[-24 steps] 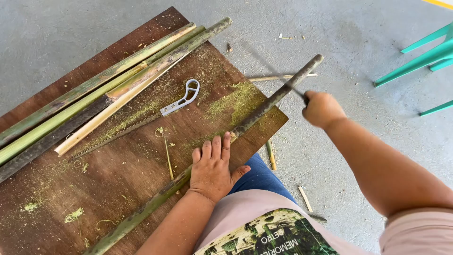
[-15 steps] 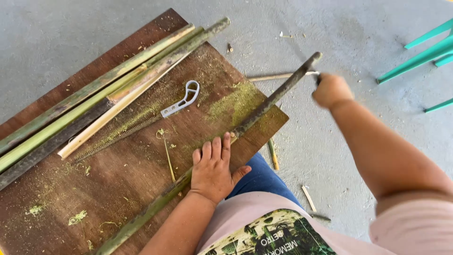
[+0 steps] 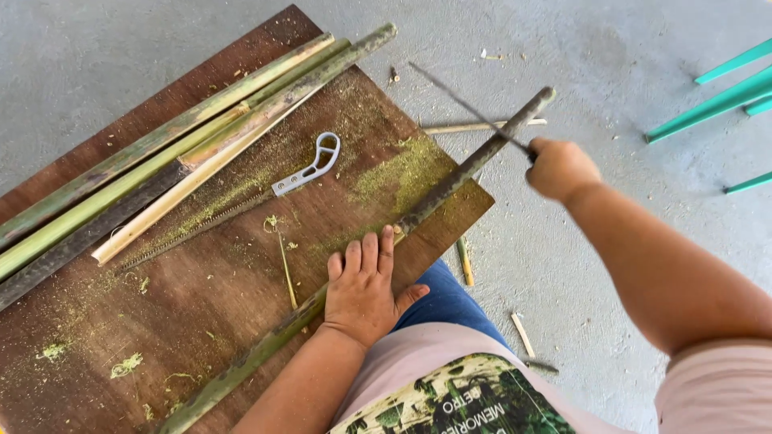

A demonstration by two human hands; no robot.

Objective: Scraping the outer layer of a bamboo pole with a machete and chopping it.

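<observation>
Two hands at work: our left hand lies flat, fingers spread, pinning the long bamboo strip to the brown board; our right hand grips a thin blade crossing the strip's overhanging end.

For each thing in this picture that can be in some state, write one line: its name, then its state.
Left hand: flat, pressing the bamboo pole to the board.
Right hand: closed on the blade's handle.
Thin blade: raised, crossing the pole's free end.
Bamboo pole: lying diagonally, end overhanging the board.
Handsaw: lying unused on the board.
Wooden board: dusted with green shavings.
Split bamboo strips: lying bundled along the far edge.
</observation>
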